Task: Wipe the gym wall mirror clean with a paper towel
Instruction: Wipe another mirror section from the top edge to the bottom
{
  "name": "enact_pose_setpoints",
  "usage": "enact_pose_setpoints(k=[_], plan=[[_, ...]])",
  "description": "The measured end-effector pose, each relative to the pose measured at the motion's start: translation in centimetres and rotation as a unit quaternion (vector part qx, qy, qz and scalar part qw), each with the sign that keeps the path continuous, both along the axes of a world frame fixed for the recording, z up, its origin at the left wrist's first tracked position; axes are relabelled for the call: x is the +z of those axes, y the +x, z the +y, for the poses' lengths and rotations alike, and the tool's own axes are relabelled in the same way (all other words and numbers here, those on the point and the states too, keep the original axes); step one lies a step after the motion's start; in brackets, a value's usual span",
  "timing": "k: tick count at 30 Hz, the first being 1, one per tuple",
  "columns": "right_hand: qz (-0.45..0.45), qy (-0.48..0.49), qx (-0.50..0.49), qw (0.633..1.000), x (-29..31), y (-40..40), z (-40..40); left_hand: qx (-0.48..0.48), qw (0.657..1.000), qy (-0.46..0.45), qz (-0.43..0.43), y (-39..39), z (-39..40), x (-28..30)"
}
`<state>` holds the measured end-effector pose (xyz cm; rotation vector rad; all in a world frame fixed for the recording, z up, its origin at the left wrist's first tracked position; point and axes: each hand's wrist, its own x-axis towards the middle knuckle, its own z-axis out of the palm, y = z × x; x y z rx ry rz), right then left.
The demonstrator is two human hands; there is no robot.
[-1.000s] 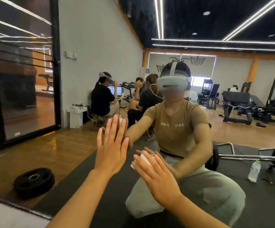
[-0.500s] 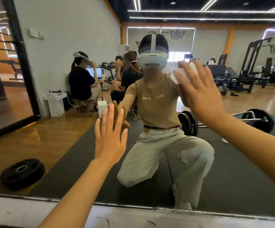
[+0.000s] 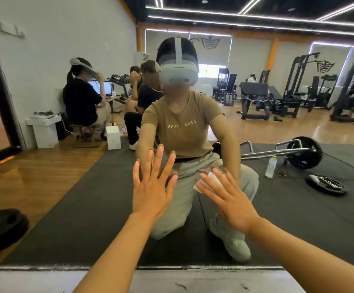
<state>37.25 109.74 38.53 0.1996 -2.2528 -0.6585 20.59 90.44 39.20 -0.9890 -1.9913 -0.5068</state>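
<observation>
Both hands were up on the mirror (image 3: pixel 45 176) from where I watched. The left hand (image 3: pixel 150 194) lay flat against the glass, fingers (image 3: pixel 158 163) straight and spread, holding nothing. Just to its right, the right hand (image 3: pixel 230 199) pressed the paper towel (image 3: pixel 205 180) against the glass under straight fingers, and only a white crumpled edge showed past the fingertips on the far left side of that hand. The two hands were near each other but apart. In the glass I saw the reflection of a kneeling person in a tan shirt and a headset, arms reaching to meet both hands. Reflected behind lay a dark floor mat, a water bottle (image 3: pixel 270 167) standing beside a barbell (image 3: pixel 288 151), and a weight plate (image 3: pixel 0 229) at the near left.
</observation>
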Motion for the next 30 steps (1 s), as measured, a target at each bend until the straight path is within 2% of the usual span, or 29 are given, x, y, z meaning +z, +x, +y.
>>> enact_pose_setpoints(k=[2,6,11,16,19,22,26,30], plan=[[-0.028,0.043,-0.018,0.999,-1.1,0.7,0.8,0.002,1.0,0.005,0.001,0.2,0.2,-0.1],[-0.021,0.107,-0.027,0.994,-1.3,1.3,2.1,0.003,1.0,0.015,0.004,0.3,0.3,-0.1],[0.072,0.108,-0.063,0.99,4.0,2.1,4.1,-0.005,0.998,0.047,-0.032,2.0,0.5,-0.2],[0.195,0.013,-0.023,0.981,13.6,3.1,5.7,0.043,0.998,0.034,-0.043,2.4,0.9,0.0],[0.276,-0.102,-0.012,0.956,15.4,3.4,6.6,0.058,0.995,0.048,-0.058,3.2,1.6,0.0],[0.271,-0.162,0.042,0.948,12.7,3.2,7.0,0.07,0.99,0.09,-0.087,4.4,2.8,0.0],[0.225,-0.166,0.083,0.957,4.7,3.8,7.7,0.039,0.979,0.154,-0.13,7.1,5.3,-0.9],[0.148,-0.156,0.063,0.975,-4.5,5.6,8.9,0.0,0.989,0.11,-0.099,10.0,8.8,-3.8]])
